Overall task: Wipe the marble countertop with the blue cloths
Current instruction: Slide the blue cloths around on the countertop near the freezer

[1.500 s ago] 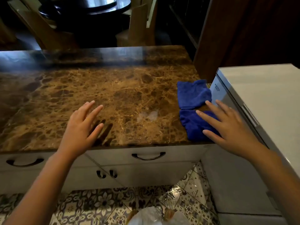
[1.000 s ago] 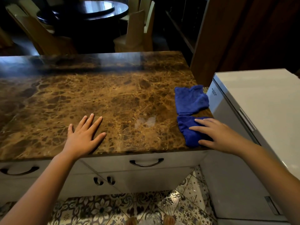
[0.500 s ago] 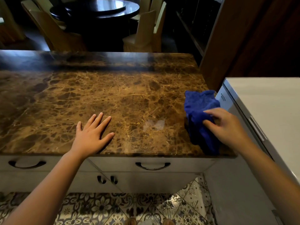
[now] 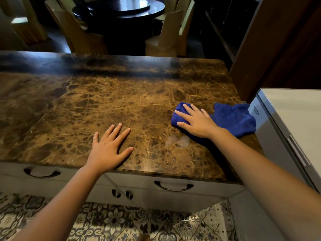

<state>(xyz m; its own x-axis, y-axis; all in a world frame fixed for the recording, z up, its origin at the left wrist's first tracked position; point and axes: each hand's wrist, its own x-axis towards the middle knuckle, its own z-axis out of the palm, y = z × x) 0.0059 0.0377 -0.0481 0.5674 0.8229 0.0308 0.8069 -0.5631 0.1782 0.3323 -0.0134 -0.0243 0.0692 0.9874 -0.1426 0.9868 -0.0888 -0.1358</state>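
Observation:
The brown marble countertop fills the middle of the view. My right hand lies flat, fingers spread, pressing on a blue cloth at the right of the top. A second blue cloth lies crumpled just to the right of it, by the counter's right edge. My left hand rests palm down on bare marble near the front edge, fingers apart, holding nothing. A pale smear shows on the marble just in front of my right hand.
A white appliance stands against the counter's right end. White drawers with dark handles run under the front edge. Behind the counter are wooden chairs and a dark round table. Patterned tiles cover the floor.
My right hand has carried one blue cloth leftward away from the counter's right edge and flattened onto it. The other cloth stays at the right. My left hand has hardly moved.

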